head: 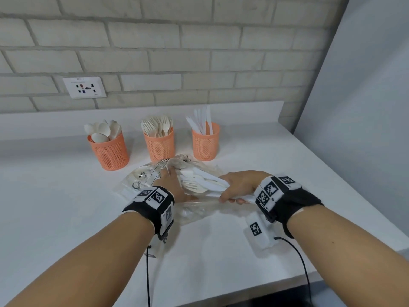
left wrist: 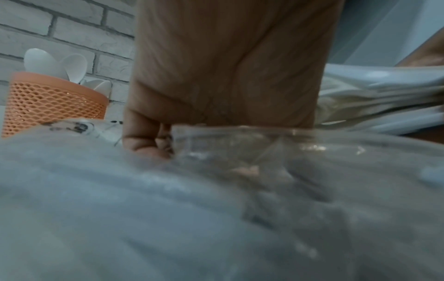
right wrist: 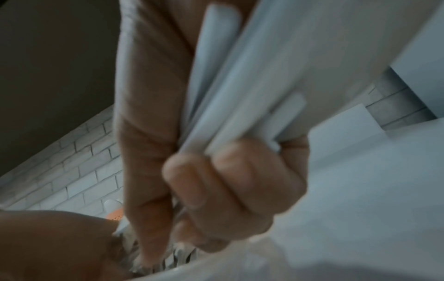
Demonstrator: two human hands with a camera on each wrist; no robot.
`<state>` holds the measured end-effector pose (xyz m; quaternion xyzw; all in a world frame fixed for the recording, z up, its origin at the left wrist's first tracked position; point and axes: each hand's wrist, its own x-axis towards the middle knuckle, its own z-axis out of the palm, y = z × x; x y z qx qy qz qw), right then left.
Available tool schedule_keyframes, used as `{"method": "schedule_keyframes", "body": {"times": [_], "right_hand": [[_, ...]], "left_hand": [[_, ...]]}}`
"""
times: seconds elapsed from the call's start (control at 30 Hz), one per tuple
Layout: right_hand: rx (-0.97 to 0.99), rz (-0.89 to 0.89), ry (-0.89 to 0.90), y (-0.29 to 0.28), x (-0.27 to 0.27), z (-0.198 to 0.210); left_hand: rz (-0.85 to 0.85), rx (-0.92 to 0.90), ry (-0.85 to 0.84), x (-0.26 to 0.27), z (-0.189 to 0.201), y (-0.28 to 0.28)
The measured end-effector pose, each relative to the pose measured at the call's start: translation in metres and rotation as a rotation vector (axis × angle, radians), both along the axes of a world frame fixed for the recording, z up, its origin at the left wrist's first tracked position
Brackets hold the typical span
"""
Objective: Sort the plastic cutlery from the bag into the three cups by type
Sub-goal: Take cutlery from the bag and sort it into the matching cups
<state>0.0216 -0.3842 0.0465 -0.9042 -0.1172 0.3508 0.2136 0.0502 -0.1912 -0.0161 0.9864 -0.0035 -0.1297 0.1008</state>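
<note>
White brick wall backs a white counter (head: 66, 207), and along its rear stand three orange mesh cups, each already holding one kind so a glance tells where a piece belongs: the spoon cup (head: 110, 151) on the left, the fork cup (head: 159, 145) in the middle, the knife cup (head: 205, 144) on the right. Just in front of them lies the clear plastic bag (head: 141, 180), crumpled flat on the counter. On it sits the left hand (head: 169, 185), wrist low and forearm reaching forward; the left wrist view shows its fingers (left wrist: 146, 136) curled down into the film, gripping the bag, probably to pin it so it does not drag along. Right of that, a mixed bundle of cutlery (head: 203, 182) points out of the bag's mouth, forks, spoons and knives together. At the far right the right hand (head: 241, 185) is clenched around the handle ends of that bundle, knuckles up, wrist turned inward; its fingers (right wrist: 230, 180) wrap the white handles tightly. I judge that this handful comes clear of the bag next and then needs splitting by type.
</note>
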Motion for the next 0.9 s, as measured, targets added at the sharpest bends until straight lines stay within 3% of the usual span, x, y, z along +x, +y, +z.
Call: {"method": "schedule_keyframes", "body": {"times": [0.23, 0.4, 0.5, 0.57, 0.6, 0.67, 0.73, 0.8, 0.9], "right_hand": [[0.157, 0.097, 0.164, -0.022, 0.008, 0.013], [0.439, 0.024, 0.188, -0.026, 0.011, 0.021], [0.652, -0.127, 0.135, -0.018, 0.015, 0.015], [0.773, -0.226, 0.053, -0.01, 0.018, 0.011], [0.837, -0.278, 0.008, -0.005, 0.019, 0.01], [0.955, -0.369, -0.078, 0.005, 0.02, 0.012], [1.031, -0.419, -0.139, 0.016, 0.019, 0.016], [1.052, -0.394, -0.19, 0.029, 0.018, 0.02], [1.008, -0.242, -0.267, 0.05, 0.013, 0.024]], "left_hand": [[-0.058, -0.016, 0.189, 0.013, 0.023, 0.015], [0.017, -0.157, 0.058, 0.01, 0.02, 0.023], [-0.115, 0.013, 0.084, 0.0, 0.02, 0.01], [-0.103, 0.133, 0.141, -0.008, 0.033, 0.001], [-0.074, 0.149, 0.092, -0.012, 0.043, -0.002], [-0.024, -0.038, -0.17, -0.017, 0.059, -0.007], [-0.055, -0.496, -0.347, -0.02, 0.072, -0.012], [-0.131, -0.968, -0.186, -0.024, 0.084, -0.017], [-0.111, -1.351, 0.056, -0.024, 0.089, -0.02]]}}
